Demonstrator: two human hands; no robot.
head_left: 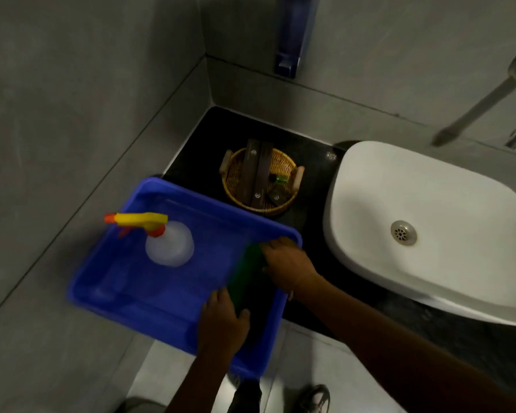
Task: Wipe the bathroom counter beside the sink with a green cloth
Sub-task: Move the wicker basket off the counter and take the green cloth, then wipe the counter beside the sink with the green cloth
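A green cloth [246, 272] lies blurred against the right inner wall of a blue plastic tub [108, 281]. My right hand [286, 263] rests on the cloth's far end at the tub's rim, fingers curled over it. My left hand [224, 320] presses on the cloth's near end inside the tub. The tub overhangs the front left of the black counter [197, 156]. The white basin sink [429, 222] stands on the counter to the right.
A translucent spray bottle [169, 242] with a yellow and orange trigger stands in the tub. A wicker basket [261, 181] with dark items sits on the counter behind the tub. Grey tiled walls close off the left and back. A tap [486, 105] projects over the sink.
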